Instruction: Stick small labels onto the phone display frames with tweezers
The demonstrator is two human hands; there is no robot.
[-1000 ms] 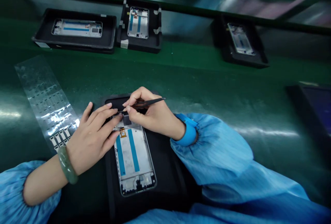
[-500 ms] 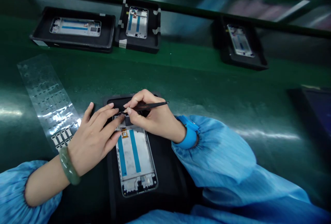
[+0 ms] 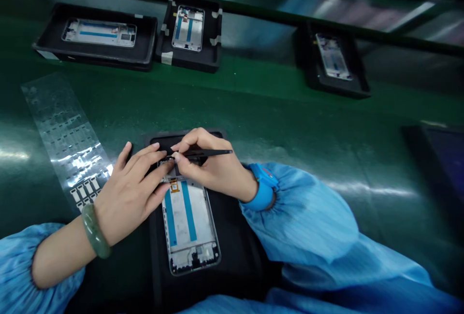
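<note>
A phone frame (image 3: 192, 217) with two blue strips and a small orange flex connector lies in a black tray (image 3: 235, 236) in front of me. My left hand (image 3: 132, 188) rests with spread fingers on the frame's upper left corner. Between the thumb and fingers of my right hand (image 3: 213, 162) are dark tweezers (image 3: 213, 152), held nearly level. Their tips reach the frame's top edge beside my left fingertips. Whatever the tips touch is hidden by my fingers.
A clear plastic sheet (image 3: 65, 130) with several small white-and-black stickers lies to the left. Behind stand black trays with phone frames: one left (image 3: 99, 53), one centre (image 3: 195, 58), one right (image 3: 337, 82). A dark object (image 3: 442, 154) sits at the right edge.
The tweezers have tilted to a flatter angle as my right hand shifted slightly. My left hand stays on the frame. The whole view has moved a little.
</note>
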